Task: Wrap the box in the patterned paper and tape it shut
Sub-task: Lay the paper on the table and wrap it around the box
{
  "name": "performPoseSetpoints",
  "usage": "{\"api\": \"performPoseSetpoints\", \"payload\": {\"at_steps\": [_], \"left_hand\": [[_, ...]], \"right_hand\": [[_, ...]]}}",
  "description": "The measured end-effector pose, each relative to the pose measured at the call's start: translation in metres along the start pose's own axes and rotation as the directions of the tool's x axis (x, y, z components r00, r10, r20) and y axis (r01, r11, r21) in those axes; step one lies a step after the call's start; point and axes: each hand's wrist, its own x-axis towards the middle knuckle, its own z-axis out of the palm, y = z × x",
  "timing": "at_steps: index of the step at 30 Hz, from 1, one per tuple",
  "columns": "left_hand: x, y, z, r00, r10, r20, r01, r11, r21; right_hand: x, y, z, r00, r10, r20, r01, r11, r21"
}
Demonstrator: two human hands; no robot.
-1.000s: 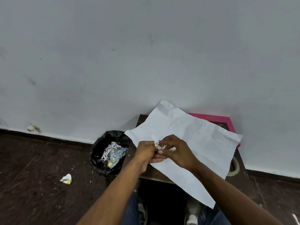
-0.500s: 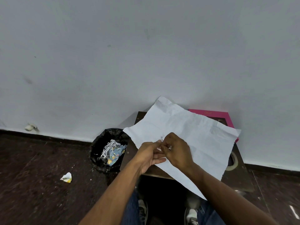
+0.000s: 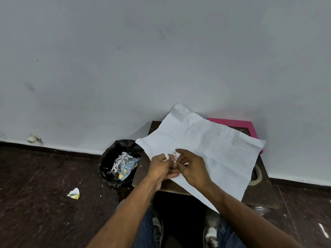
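Since a second ago the right hand (image 3: 192, 167) has drawn slightly apart from the left hand (image 3: 161, 168); both pinch a small patterned scrap (image 3: 175, 156) between fingertips. Paper (image 3: 206, 151) lies white side up across the table (image 3: 259, 197), hanging over its near edge. Pink box (image 3: 232, 122) sits at the far right corner, partly under the sheet.

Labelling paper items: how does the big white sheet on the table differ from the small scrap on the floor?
The large white paper sheet lies spread and creased across the small dark table, overhanging its front edge; the small white-and-yellow paper scrap lies crumpled on the dark floor. The sheet shows plain white; the scrap shows some yellow. Both are paper, neither held.
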Motion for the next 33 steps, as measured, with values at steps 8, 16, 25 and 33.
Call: {"api": "performPoseSetpoints", "payload": {"at_steps": [8, 16, 25, 33], "left_hand": [[-0.007, 0.006, -0.007, 0.955, -0.092, 0.282, 0.098, 0.995, -0.008], [-0.005, 0.001, -0.013, 0.952, 0.036, 0.305, -0.132, 0.944, 0.301], [0.006, -0.003, -0.011, 0.968, 0.238, 0.082, -0.247, 0.836, 0.49], [0.002, -0.011, -0.003, 0.861, 0.488, 0.147, -0.397, 0.461, 0.794]], "right_hand": [[0.003, 0.002, -0.008, 0.997, 0.079, -0.019, -0.078, 0.996, 0.031], [0.002, 0.001, -0.021, 0.986, 0.151, 0.064, -0.162, 0.962, 0.219], [-0.004, -0.003, -0.023, 0.943, 0.248, 0.222, -0.33, 0.789, 0.518], [-0.004, -0.007, -0.017, 0.91, 0.38, 0.167, -0.403, 0.711, 0.576]]}}
